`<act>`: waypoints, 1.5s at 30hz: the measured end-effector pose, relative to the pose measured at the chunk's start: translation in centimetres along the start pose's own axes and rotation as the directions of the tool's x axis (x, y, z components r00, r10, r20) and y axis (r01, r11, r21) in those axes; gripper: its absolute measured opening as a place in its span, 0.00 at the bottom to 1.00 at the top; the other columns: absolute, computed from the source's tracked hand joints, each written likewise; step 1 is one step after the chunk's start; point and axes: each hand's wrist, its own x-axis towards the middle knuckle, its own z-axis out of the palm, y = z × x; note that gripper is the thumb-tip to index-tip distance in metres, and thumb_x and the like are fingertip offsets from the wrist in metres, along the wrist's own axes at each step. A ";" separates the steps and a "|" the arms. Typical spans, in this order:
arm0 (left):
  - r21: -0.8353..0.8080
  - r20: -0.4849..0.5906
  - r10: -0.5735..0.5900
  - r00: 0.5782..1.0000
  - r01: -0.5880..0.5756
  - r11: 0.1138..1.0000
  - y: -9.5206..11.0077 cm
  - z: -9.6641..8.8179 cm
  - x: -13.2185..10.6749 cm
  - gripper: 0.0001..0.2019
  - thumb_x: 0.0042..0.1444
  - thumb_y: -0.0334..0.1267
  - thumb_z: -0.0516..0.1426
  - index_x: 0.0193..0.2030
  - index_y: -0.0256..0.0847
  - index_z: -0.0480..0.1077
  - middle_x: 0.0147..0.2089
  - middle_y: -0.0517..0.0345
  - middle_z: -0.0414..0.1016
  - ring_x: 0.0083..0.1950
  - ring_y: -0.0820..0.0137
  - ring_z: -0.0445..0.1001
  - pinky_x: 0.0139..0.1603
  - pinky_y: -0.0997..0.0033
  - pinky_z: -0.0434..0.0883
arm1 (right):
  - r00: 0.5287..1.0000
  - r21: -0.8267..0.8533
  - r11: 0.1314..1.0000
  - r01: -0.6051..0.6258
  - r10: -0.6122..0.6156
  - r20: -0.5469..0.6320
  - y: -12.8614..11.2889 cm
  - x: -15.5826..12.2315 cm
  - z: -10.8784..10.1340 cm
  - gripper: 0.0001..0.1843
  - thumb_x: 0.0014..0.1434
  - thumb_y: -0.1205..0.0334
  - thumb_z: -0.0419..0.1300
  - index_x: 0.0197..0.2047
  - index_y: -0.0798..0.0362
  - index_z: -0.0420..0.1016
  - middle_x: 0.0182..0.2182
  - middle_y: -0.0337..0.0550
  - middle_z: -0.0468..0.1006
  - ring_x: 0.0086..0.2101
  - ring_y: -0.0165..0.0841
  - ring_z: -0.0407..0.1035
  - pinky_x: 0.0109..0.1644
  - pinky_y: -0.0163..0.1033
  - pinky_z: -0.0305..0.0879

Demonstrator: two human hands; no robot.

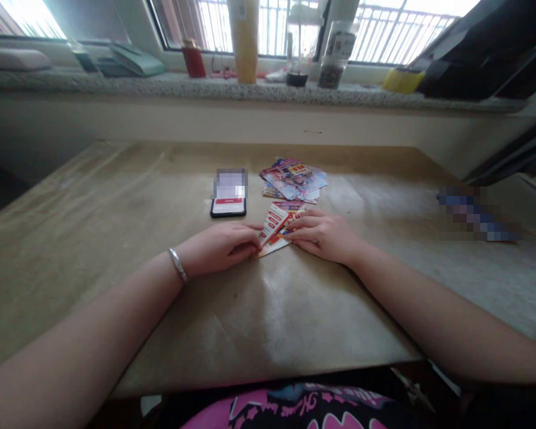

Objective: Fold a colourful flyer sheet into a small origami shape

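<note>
A red, white and orange printed leaflet [273, 223] lies on the table between my hands, with a flap folded over at a slant. My left hand [226, 244] is curled at its left corner, with the thumb and fingertips closed on the paper edge. From the other side, my right hand [324, 235] lies with fingers spread and their tips resting on the leaflet. Part of the paper is hidden beneath those fingers. Just beyond is a loose pile of colourful leaflets [297, 179]. Left of the pile lies a phone [228, 205] with its screen lit.
A light brown covering spreads over the table [161, 333]. At the right lies a blurred blue and purple item [476, 214]. Behind the table, the stone windowsill [161, 86] carries a red bottle [193, 59], a tall yellow container [245, 47] and clear containers.
</note>
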 end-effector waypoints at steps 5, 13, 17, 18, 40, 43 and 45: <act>-0.025 -0.032 -0.035 0.999 0.034 0.999 -0.1 1.1 0.2 0.12 0.62 0.37 0.51 0.50 0.39 0.69 0.48 0.51 0.73 0.45 0.69 0.74 0.47 0.72 0.72 | 1.000 0.045 0.999 0.021 -0.021 -0.008 0.1 0.2 0.2 0.13 0.64 0.62 0.54 0.45 0.47 0.80 0.45 0.43 0.80 0.44 0.36 0.71 0.49 0.43 0.67; -0.001 -0.045 0.023 0.999 -0.023 1.000 -0.9 1.4 0.4 0.13 0.66 0.35 0.47 0.50 0.39 0.70 0.55 0.50 0.71 0.56 0.67 0.70 0.57 0.66 0.69 | 0.999 0.089 0.996 0.023 -0.021 -0.024 0.5 0.2 0.5 0.14 0.63 0.64 0.54 0.46 0.47 0.79 0.46 0.45 0.79 0.44 0.36 0.71 0.49 0.44 0.68; 0.050 -0.051 0.032 0.998 -0.030 0.998 -0.8 1.7 0.6 0.12 0.66 0.35 0.48 0.49 0.38 0.70 0.59 0.48 0.68 0.58 0.65 0.68 0.59 0.63 0.68 | 1.000 0.095 0.995 0.019 -0.017 -0.025 0.4 0.2 0.5 0.14 0.63 0.65 0.54 0.46 0.48 0.80 0.45 0.46 0.79 0.43 0.36 0.71 0.50 0.45 0.67; 0.058 -0.041 0.042 0.998 -0.039 0.998 -0.7 1.7 0.7 0.12 0.66 0.35 0.48 0.49 0.38 0.70 0.57 0.48 0.70 0.57 0.65 0.69 0.58 0.64 0.69 | 1.000 0.093 0.995 0.019 -0.017 -0.025 0.4 0.2 0.5 0.14 0.63 0.65 0.54 0.45 0.48 0.80 0.45 0.45 0.79 0.44 0.36 0.71 0.50 0.45 0.67; 0.114 0.025 0.058 0.998 -0.060 0.992 -0.3 1.9 0.7 0.16 0.63 0.40 0.52 0.56 0.43 0.67 0.64 0.49 0.63 0.63 0.61 0.63 0.63 0.56 0.64 | 1.000 0.102 0.995 -0.008 0.010 -0.021 0.4 0.1 0.6 0.14 0.63 0.65 0.54 0.43 0.48 0.80 0.44 0.47 0.80 0.44 0.38 0.70 0.49 0.46 0.69; 0.136 0.033 0.051 0.998 -0.055 0.989 -0.3 2.0 0.8 0.16 0.63 0.41 0.52 0.56 0.42 0.67 0.64 0.50 0.63 0.65 0.61 0.62 0.64 0.56 0.62 | 1.000 0.085 0.996 -0.001 0.003 -0.025 0.4 0.2 0.6 0.14 0.63 0.66 0.53 0.43 0.49 0.81 0.44 0.45 0.80 0.43 0.38 0.71 0.48 0.46 0.69; 0.138 0.041 0.044 0.998 -0.049 0.989 -0.3 2.0 0.8 0.16 0.63 0.43 0.52 0.56 0.42 0.67 0.64 0.51 0.65 0.65 0.61 0.61 0.64 0.57 0.62 | 1.000 0.084 0.996 0.003 -0.001 -0.023 0.4 0.2 0.6 0.14 0.62 0.66 0.53 0.43 0.50 0.81 0.45 0.45 0.80 0.43 0.38 0.71 0.48 0.45 0.69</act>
